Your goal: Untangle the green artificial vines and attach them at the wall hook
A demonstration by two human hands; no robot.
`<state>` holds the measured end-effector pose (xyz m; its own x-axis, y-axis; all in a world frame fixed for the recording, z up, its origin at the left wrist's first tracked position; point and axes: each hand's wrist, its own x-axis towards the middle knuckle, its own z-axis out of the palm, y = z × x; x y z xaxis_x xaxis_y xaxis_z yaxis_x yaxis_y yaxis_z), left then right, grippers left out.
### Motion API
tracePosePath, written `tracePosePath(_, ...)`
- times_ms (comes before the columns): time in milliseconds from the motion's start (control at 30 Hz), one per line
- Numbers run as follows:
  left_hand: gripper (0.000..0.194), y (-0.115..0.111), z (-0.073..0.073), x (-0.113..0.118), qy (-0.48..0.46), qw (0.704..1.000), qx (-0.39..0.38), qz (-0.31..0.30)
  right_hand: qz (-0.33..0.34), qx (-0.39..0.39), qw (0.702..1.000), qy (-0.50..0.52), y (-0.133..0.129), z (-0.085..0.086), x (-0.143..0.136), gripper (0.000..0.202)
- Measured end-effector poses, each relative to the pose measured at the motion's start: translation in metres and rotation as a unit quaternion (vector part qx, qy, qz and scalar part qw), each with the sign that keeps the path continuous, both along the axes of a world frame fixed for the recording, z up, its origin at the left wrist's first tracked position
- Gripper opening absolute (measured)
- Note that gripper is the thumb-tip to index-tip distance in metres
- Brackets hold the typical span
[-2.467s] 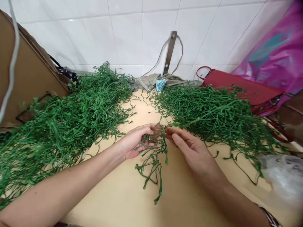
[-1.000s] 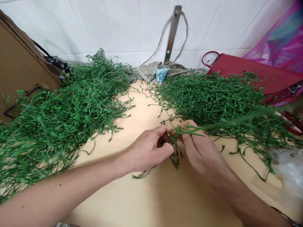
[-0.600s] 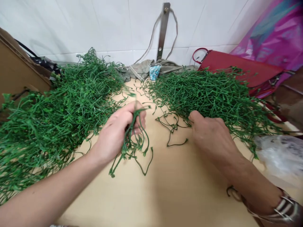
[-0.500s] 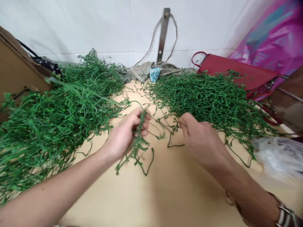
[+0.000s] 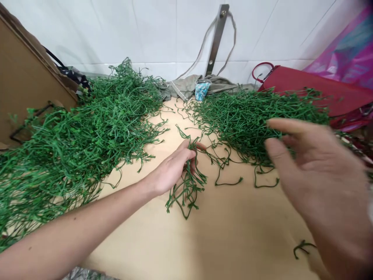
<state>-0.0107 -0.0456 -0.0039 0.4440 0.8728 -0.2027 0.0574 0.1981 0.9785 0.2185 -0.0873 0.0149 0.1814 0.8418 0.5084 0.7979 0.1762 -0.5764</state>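
My left hand [image 5: 180, 161] is closed around a small bunch of green plastic stems [image 5: 188, 188], which dangle over the tabletop. My right hand [image 5: 317, 167] is slightly blurred, with thumb and forefinger apart and nothing visible between them. It hovers in front of the right heap of thin green stems [image 5: 241, 112]. A few loose stems [image 5: 229, 182] lie between the two hands. By my right wrist, a short stem piece [image 5: 303, 247] shows. On the left spreads a bigger heap of branched green stems [image 5: 96, 128].
A cardboard box [image 5: 26, 74] stands at the left edge. At the back are a blue-and-white patterned cup [image 5: 201, 91], a grey cloth [image 5: 185, 85] and a metal strip [image 5: 217, 39] against the tiled wall. A red bag [image 5: 314, 87] and a pink plastic bag [image 5: 346, 54] sit at right.
My right hand has moved right, away from the loose stems, and its fingers have opened. My left hand keeps its bunch and appears slightly further right. The view has shifted too.
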Motion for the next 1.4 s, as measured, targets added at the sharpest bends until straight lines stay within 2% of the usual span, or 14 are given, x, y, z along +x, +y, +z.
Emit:
tracePosePath(133, 0.033, -0.002, 0.004, 0.001, 0.096, 0.986, 0.115, -0.072, 0.123, -0.046, 0.990, 0.052, -0.002, -0.013, -0.029, 0.031)
tracePosePath(267, 0.033, -0.006, 0.006, 0.005, 0.132, 0.962, 0.196, -0.134, 0.196, -0.112, 0.963, 0.148, -0.004, -0.023, -0.038, 0.029)
tracePosePath(433, 0.033, -0.009, 0.002, 0.008, 0.156, 0.947, 0.241, -0.143, 0.166, -0.156, 0.934, 0.276, -0.002, -0.026, -0.037, 0.014)
tracePosePath(633, 0.035, -0.009, 0.005, 0.006, 0.183, 0.937, 0.289, -0.069, 0.137, -0.161, 0.926, 0.312, -0.002, -0.019, -0.038, 0.010)
tracePosePath(767, 0.025, -0.007, 0.002, 0.005, 0.166, 0.955, 0.244, -0.007, 0.138, -0.176, 0.904, 0.363, -0.001, -0.027, -0.037, 0.013)
tracePosePath(867, 0.030, -0.006, -0.001, 0.004, 0.146, 0.969, 0.197, 0.002, 0.149, -0.186, 0.893, 0.382, 0.000, -0.033, -0.036, 0.016)
tracePosePath(1000, 0.030, -0.005, -0.003, 0.001, 0.134, 0.977, 0.169, 0.001, 0.155, -0.199, 0.895, 0.369, 0.001, -0.033, -0.037, 0.019)
tracePosePath(1200, 0.028, -0.003, -0.002, 0.003, 0.090, 0.988, 0.125, -0.031, 0.182, -0.184, 0.896, 0.362, 0.003, -0.034, -0.038, 0.022)
tracePosePath(1400, 0.031, 0.001, 0.002, 0.003, 0.053, 0.994, 0.044, -0.081, 0.191, -0.167, 0.896, 0.363, 0.006, -0.033, -0.037, 0.019)
